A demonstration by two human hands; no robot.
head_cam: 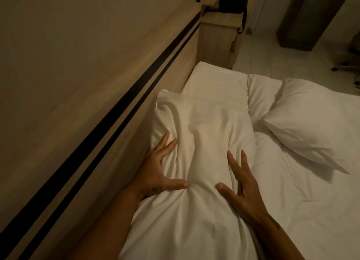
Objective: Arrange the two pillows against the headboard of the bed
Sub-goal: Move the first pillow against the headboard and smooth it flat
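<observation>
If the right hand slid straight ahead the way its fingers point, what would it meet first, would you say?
The right hand already lies flat on the near pillow, fingers pointing along it. Going on, it would probably just ride over that pillow's bulge, then reach bare sheet; depth is unclear.

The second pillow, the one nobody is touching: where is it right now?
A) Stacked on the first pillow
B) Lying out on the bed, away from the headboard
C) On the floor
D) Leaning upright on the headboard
B: the second pillow lies tilted on the bed, apart from the headboard, while the left hand and right hand press on the first pillow beside the headboard.
</observation>
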